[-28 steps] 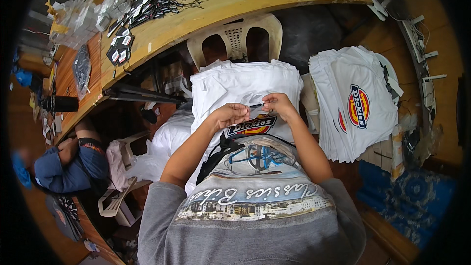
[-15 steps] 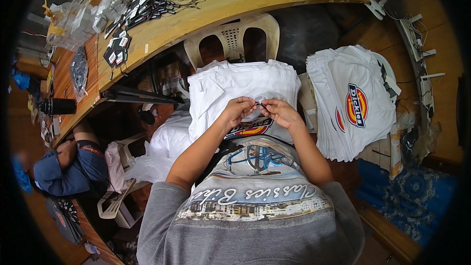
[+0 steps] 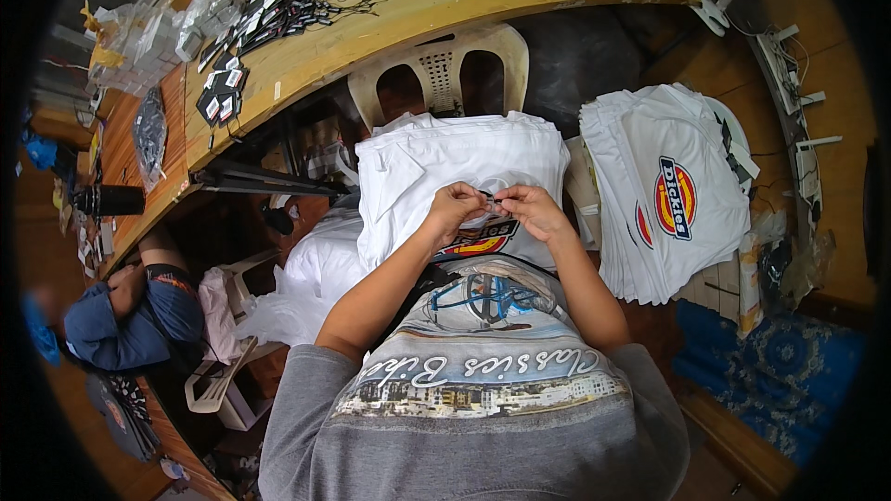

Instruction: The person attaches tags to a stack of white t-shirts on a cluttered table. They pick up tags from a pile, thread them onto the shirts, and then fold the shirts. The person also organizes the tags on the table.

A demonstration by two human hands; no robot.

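While both hands meet over a folded white T-shirt (image 3: 461, 160) on the lap, the left hand (image 3: 455, 207) and right hand (image 3: 532, 208) pinch a small dark tag or string (image 3: 493, 196) between their fingertips, fingers curled inward and nearly touching; what exactly the piece is cannot be told at this size. Both forearms rise from the lower edge and converge, elbows spread wide across a grey printed shirt. The white garment lies flat, collar end away from the person, a red-and-yellow print partly hidden beneath the wrists. Just beyond it stands a cream plastic chair (image 3: 438, 65), its back against a curved wooden table (image 3: 306, 57) strewn with black-and-white hang tags (image 3: 278, 9) and clear plastic bags (image 3: 148, 32). To the right, a tall stack of white printed T-shirts (image 3: 664, 190) rests near a blue patterned mat (image 3: 789, 362). At far left, well apart, 1 other person in a blue top (image 3: 130, 315) sits beside another pale chair (image 3: 223, 380).
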